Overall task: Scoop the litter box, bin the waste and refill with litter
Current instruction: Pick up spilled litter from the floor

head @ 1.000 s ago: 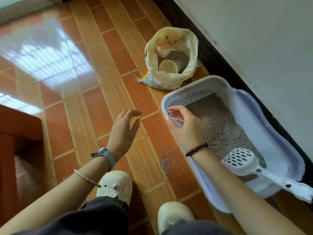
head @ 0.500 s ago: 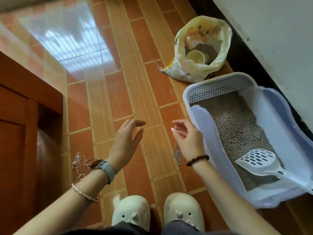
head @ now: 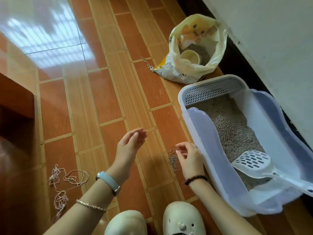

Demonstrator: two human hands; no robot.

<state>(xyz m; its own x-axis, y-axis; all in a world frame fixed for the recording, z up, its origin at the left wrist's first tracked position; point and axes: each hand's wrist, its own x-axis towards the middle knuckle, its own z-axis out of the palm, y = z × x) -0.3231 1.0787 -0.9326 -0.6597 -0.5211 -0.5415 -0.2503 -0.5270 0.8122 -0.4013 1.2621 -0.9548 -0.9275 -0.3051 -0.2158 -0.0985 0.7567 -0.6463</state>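
Note:
A pale lilac litter box (head: 203,133) stands on the floor at the right, with grey litter (head: 232,126) inside. A white slotted scoop (head: 254,163) lies in the box, its handle over the near right rim. Beyond the box an open yellow litter bag (head: 196,68) holds litter and a cream cup (head: 190,57). A small pile of spilled litter (head: 173,161) lies on the floor by the box's left wall. My right hand (head: 189,156) hovers just over that pile, fingers loosely curled, holding nothing that I can see. My left hand (head: 130,145) is held out above the floor, fingers relaxed and empty.
Orange and tan floor tiles (head: 108,99) run left of the box. A tangle of string (head: 67,180) lies at the lower left. A wooden cabinet (head: 15,106) fills the left edge. A white wall (head: 271,39) runs behind the box. My cream slippers (head: 183,219) are at the bottom.
My right hand has left the box's rim and come down over the spilled litter on the floor. My view has swung left, bringing the string and cabinet into sight.

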